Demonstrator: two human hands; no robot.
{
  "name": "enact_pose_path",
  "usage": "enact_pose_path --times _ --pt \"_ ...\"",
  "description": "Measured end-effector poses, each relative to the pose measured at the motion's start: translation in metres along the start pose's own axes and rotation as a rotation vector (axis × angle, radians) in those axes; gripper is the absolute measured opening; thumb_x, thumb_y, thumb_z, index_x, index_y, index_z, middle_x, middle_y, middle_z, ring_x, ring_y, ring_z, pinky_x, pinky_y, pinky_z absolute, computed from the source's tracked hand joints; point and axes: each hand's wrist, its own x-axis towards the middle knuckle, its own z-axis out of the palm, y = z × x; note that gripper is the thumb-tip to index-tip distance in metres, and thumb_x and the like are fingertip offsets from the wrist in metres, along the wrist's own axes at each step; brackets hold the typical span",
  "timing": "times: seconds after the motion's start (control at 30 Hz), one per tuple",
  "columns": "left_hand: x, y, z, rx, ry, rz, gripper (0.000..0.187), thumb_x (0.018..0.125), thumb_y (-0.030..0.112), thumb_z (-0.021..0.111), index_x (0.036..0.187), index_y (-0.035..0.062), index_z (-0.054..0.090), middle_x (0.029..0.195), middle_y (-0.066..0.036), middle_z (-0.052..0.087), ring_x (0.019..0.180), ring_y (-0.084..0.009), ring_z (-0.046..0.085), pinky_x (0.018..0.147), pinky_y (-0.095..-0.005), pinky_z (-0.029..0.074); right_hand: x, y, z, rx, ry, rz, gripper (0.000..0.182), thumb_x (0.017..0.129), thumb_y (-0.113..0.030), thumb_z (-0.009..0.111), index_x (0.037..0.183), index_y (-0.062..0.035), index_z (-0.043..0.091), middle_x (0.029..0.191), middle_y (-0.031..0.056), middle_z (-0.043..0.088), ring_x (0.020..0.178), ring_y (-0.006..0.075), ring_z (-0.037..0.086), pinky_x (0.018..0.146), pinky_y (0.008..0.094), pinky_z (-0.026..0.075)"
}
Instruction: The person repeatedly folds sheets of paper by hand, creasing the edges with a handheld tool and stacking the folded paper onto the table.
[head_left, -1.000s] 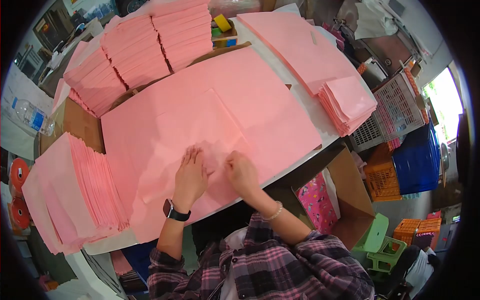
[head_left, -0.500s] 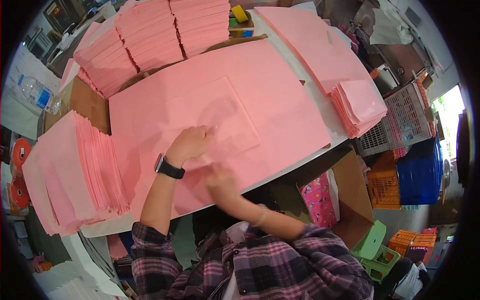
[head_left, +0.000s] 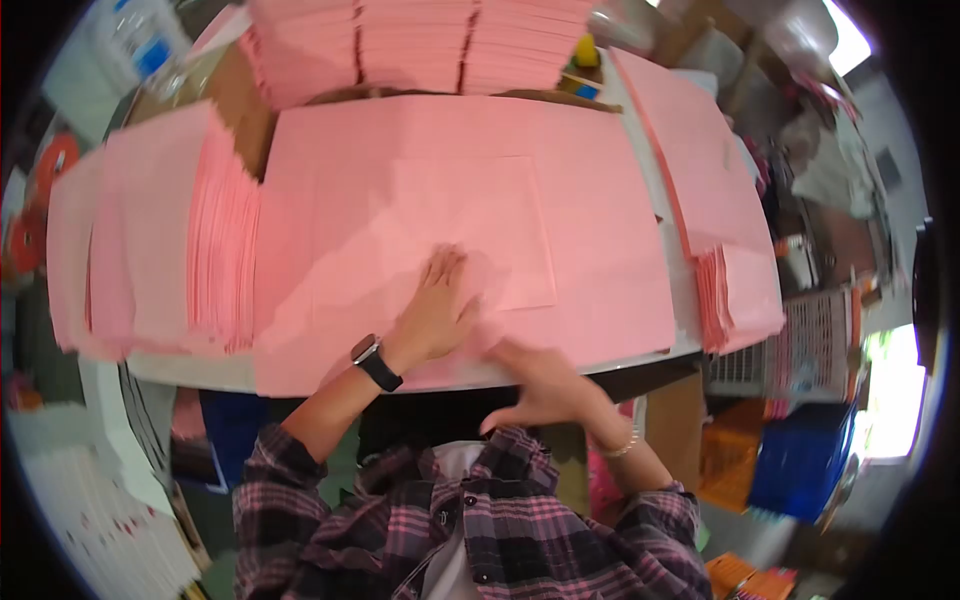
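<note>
Large pink sheets (head_left: 600, 240) cover the middle of the table, and a smaller pink folded piece (head_left: 500, 230) lies on top of them. My left hand (head_left: 438, 310), below a black watch, rests with its palm down and fingers stretched out on the lower part of the smaller piece. Close by on the right, my right hand (head_left: 540, 385) is at the table's front edge, its thumb spread from the fingers and nothing visible in it. Its fingertips are blurred.
Pink stacks stand at the back (head_left: 415, 45) and on the left (head_left: 225, 250). On the right lie a long pink pile (head_left: 700, 160) and a small folded stack (head_left: 745, 295). A plastic bottle (head_left: 145, 45) is at the back left. Crates (head_left: 800, 345) stand beyond the table's right.
The view has turned and shifted. My left hand has flattened out on the smaller pink piece. My right hand has moved right and toward my body, and its fingers now show spread.
</note>
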Motion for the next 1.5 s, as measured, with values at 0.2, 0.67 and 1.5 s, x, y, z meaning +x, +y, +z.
enact_pose_path --times 0.2,0.67,1.5 --pt "-0.011 0.009 0.013 0.138 0.166 0.055 0.076 0.09 0.039 0.057 0.138 -0.0149 0.034 0.149 -0.03 0.031 0.144 -0.0432 0.02 0.119 -0.0492 0.015 0.011 0.073 -0.037 -0.57 0.167 -0.105 0.041 0.07 -0.023 0.077 0.106 -0.0094 0.063 0.099 0.0049 0.064 0.08 0.0256 0.065 0.06 0.0361 0.053" --pt "-0.07 0.0 -0.02 0.39 -0.196 0.22 0.057 0.09 0.03 0.055 0.138 0.0014 0.045 0.147 -0.018 0.041 0.14 -0.0304 0.034 0.117 -0.0424 0.026 0.002 -0.021 -0.011 -0.121 -0.177 0.118 0.017 0.081 -0.005 0.067 0.098 -0.004 0.062 0.086 0.0104 0.069 0.07 0.0238 0.068 0.058 0.0308 0.052" --pt "-0.082 -0.052 -0.043 -1.378 0.147 -0.623 0.026 0.102 0.026 0.052 0.098 0.0017 0.059 0.077 0.005 0.052 0.06 -0.0029 0.044 0.051 -0.0234 0.038 0.061 0.111 -0.028 0.54 0.297 0.645 0.028 0.091 -0.02 0.065 0.109 0.0018 0.064 0.084 -0.0003 0.065 0.063 0.0027 0.049 0.051 0.0177 0.03"
